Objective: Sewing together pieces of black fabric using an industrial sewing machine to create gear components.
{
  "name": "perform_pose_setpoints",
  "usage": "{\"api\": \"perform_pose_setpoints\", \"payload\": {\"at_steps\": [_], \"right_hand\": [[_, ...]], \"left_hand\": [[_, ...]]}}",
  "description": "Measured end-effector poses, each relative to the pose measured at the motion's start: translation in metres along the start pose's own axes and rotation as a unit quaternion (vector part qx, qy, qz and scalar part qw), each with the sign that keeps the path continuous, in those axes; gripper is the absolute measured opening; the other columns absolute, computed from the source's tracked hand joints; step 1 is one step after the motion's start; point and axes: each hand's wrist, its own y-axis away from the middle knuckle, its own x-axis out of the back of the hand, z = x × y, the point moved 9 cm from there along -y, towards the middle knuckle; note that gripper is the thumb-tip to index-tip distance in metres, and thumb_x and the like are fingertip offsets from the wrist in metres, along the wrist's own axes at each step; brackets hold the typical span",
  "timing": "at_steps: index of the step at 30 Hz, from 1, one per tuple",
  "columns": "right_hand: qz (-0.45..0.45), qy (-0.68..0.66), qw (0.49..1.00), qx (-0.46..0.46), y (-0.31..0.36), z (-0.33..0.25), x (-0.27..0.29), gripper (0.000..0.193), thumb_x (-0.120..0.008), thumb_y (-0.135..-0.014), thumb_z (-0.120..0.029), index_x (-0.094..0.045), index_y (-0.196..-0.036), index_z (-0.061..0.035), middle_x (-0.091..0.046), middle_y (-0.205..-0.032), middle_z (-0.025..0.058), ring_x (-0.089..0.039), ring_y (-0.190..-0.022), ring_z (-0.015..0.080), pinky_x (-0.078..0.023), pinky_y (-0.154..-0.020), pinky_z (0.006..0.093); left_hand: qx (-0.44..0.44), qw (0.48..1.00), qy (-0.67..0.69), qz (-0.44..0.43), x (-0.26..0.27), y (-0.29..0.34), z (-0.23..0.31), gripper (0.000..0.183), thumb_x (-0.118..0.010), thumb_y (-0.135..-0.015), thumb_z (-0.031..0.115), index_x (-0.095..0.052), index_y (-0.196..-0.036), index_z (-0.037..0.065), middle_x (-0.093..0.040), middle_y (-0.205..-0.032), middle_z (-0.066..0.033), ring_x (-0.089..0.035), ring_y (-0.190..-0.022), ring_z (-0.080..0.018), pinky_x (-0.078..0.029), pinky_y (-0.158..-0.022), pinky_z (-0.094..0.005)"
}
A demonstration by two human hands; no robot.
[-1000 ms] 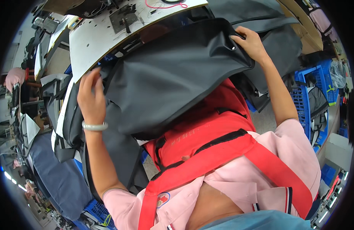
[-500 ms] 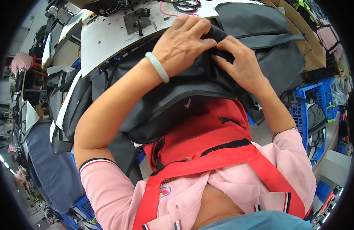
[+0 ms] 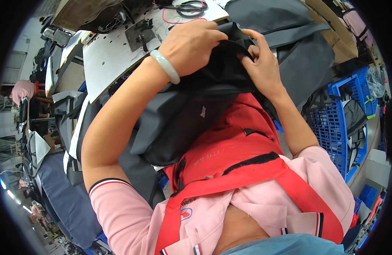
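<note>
A black fabric piece [image 3: 183, 114], bag-like with a small pale mark on it, hangs over the table's front edge and down against my red apron [image 3: 234, 153]. My left hand [image 3: 191, 46] is closed on its upper part, the fingertips bent over the cloth. Beside it, my right hand [image 3: 261, 66] pinches the same fabric between thumb and fingers at the right. Between the two hands the cloth is raised and folded, with a dark hollow below. A pale bangle circles my left wrist.
The white worktable [image 3: 106, 57] carries a dark metal plate [image 3: 140, 35] and a coiled black cable [image 3: 191, 8]. Dark fabric panels [image 3: 268, 17] lie at the back right, by a cardboard box [image 3: 338, 40]. Blue plastic crates [image 3: 332, 127] stand right; a dark fabric stack [image 3: 66, 199] lies left.
Both hands have shifted slightly left and spread a little apart at the fabric. The cloth is lifted and turned, and its lower front edge has folded differently. The view has shifted slightly.
</note>
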Motion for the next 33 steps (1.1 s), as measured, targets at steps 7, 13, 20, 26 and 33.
{"api": "perform_pose_setpoints", "payload": {"at_steps": [7, 13, 20, 26, 33], "right_hand": [[-0.111, 0.057, 0.965, 0.229, -0.031, -0.038, -0.043, 0.016, -0.068, -0.084, -0.014, -0.073, -0.098, -0.0083, -0.063, -0.093, 0.0045, -0.054, -0.093, 0.0236, -0.044, -0.084, 0.0343], [-0.32, -0.104, 0.925, 0.179, -0.071, -0.061, -0.122, 0.017, -0.062, -0.091, -0.013, -0.064, -0.102, -0.0012, -0.063, -0.091, 0.0042, -0.056, -0.089, 0.0153, -0.043, -0.085, 0.0277], [-0.304, -0.128, 0.925, 0.19, -0.141, -0.094, -0.164, 0.023, -0.055, -0.097, -0.022, -0.058, -0.094, 0.0006, -0.052, -0.078, -0.0024, -0.046, -0.078, 0.007, -0.039, -0.073, 0.0233], [-0.309, -0.162, 0.917, 0.194, -0.159, -0.094, -0.2, 0.025, -0.057, -0.095, -0.024, -0.062, -0.097, 0.0007, -0.053, -0.073, -0.0007, -0.046, -0.073, 0.007, -0.04, -0.069, 0.0243], [-0.335, -0.178, 0.911, 0.164, -0.193, -0.09, -0.237, 0.024, -0.06, -0.095, -0.022, -0.065, -0.099, 0.0009, -0.059, -0.086, -0.0033, -0.051, -0.084, 0.0049, -0.041, -0.08, 0.0217]], "left_hand": [[0.257, 0.92, 0.288, -0.06, -0.011, 0.073, -0.086, 0.021, -0.067, -0.084, 0.012, -0.07, -0.102, 0.0, -0.069, -0.089, -0.0069, -0.063, -0.084, -0.0159, -0.049, -0.079, -0.0279], [0.345, 0.873, 0.345, 0.003, 0.003, 0.13, -0.123, 0.02, -0.069, -0.088, 0.016, -0.071, -0.101, 0.0, -0.064, -0.086, 0.0009, -0.056, -0.083, -0.0067, -0.045, -0.076, -0.022], [0.39, 0.747, 0.507, 0.183, 0.024, 0.139, -0.188, 0.023, -0.063, -0.093, 0.02, -0.067, -0.105, 0.0, -0.067, -0.094, 0.0005, -0.059, -0.088, -0.0072, -0.044, -0.083, -0.021], [0.402, 0.707, 0.548, 0.194, 0.007, 0.155, -0.218, 0.021, -0.06, -0.095, 0.017, -0.065, -0.107, 0.001, -0.067, -0.094, 0.0003, -0.06, -0.085, -0.0068, -0.046, -0.079, -0.0213], [0.401, 0.63, 0.62, 0.242, -0.001, 0.169, -0.25, 0.026, -0.064, -0.093, 0.017, -0.065, -0.111, 0.0, -0.068, -0.094, -0.0004, -0.06, -0.086, -0.0075, -0.045, -0.081, -0.0203]]}}
